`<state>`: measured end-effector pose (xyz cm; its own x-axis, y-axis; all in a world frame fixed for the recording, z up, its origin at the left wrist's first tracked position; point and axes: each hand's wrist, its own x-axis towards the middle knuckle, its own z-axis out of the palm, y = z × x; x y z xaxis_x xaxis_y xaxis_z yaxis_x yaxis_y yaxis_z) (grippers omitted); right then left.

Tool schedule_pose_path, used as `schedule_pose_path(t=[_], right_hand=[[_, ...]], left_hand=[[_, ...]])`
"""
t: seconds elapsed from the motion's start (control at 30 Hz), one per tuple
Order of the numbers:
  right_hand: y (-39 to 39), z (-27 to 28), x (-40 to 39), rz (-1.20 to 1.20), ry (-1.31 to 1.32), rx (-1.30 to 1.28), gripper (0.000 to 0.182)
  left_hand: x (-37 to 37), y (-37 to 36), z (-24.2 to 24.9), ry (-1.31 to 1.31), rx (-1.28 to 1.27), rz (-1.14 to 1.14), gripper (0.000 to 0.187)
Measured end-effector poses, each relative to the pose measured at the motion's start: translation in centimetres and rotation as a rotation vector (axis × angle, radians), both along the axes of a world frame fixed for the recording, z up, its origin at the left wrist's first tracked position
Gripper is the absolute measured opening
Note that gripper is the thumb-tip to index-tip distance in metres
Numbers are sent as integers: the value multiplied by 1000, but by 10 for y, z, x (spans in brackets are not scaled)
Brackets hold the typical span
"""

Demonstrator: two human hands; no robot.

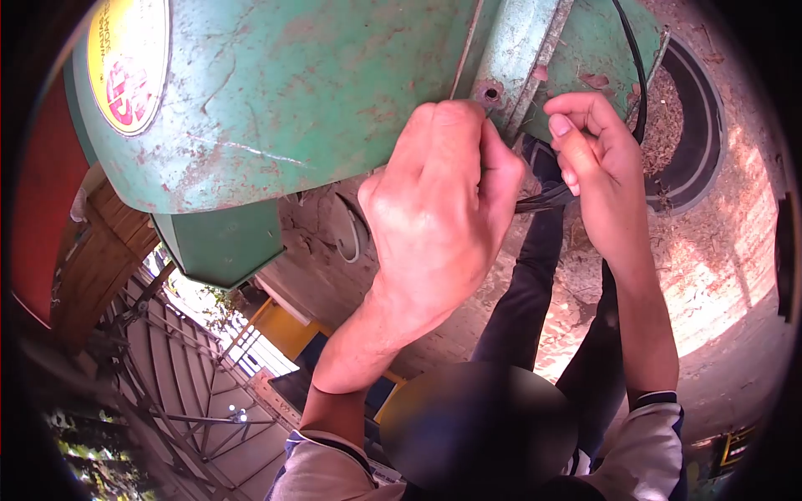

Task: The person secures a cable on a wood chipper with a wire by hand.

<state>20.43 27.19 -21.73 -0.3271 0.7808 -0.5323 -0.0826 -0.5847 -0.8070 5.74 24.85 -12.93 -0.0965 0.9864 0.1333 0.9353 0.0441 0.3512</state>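
- Folded-in fingers on the left hand (439, 196), back toward the camera, thumb against the forefinger side; fingertips hidden, so cannot tell whether gripping anything.
- Half-curled fingers on the right hand (603, 163), with a gap between thumb and forefinger; cannot tell whether holding anything lower down.
- Between both hands, just below the metal: dark cords (547, 199), running from beside the left thumb toward the right palm; ends out of sight.
- Right above the left hand's knuckles: a round hole (491, 93) in a worn metal bracket (535, 42), rusty around the rim.
- Alongside the bracket, filling the upper left: a green housing (276, 83), scuffed and scratched, with a yellow oval sticker (125, 63) near its far left end.
- Under that housing, a smaller green box-like part (225, 238).
- Above the right hand, a black cable (637, 67) hanging in a curve past a green panel (589, 54) with dry leaves on it.
- Farther right, on sunlit ground (718, 292), a dark ring (712, 138) around dry litter.
- Below the hands, dark trouser legs (526, 284) and pale sleeves (643, 451).
- At far left, a red surface (42, 200); lower down, roof beams (184, 359) and a yellow panel (280, 328).
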Motion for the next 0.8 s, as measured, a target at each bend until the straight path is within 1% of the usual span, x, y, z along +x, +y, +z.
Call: schedule_pose_path(t=[0.07,0.13,0.17,0.2,0.27,0.3,0.33,0.4,0.43,0.5,0.53,0.6,0.63,0.7,0.73,0.8], right_hand=[[-5,-7,1,7,0,23,14],[-9,-7,4,181,-136,193,19],[-10,-7,9,253,-199,370,25],[-11,-8,13,249,-190,365,25],[-13,-9,23,458,-199,515,31],[-13,-9,30,537,-213,537,31],[-14,-11,36,539,-203,534,31],[-18,-18,49,783,-286,566,27],[-20,-22,56,786,-277,564,27],[-26,-28,68,942,-367,609,29],[-29,-31,70,944,-359,606,29],[-31,-33,72,806,-282,580,29],[-30,-33,70,807,-272,574,29],[-24,-25,58,436,-82,486,26],[-17,-21,54,434,-74,478,26],[0,-13,45,375,9,217,31]], left_hand=[[5,4,-3,85,-23,31,12],[9,6,-5,125,-50,42,11],[11,7,-7,142,-57,46,11],[13,8,-8,156,-63,52,10],[17,11,-11,185,-77,66,10],[19,12,-11,207,-86,84,9],[20,13,-11,216,-93,88,9],[22,14,-10,219,-102,94,9],[23,15,-9,225,-108,98,9],[24,16,-6,262,-199,93,16],[26,17,-5,267,-205,95,16],[27,18,-3,306,-240,85,16],[27,19,-2,312,-249,86,16],[27,22,-2,353,-294,77,16],[29,24,-1,360,-304,75,16],[32,28,-1,438,-337,62,15]])
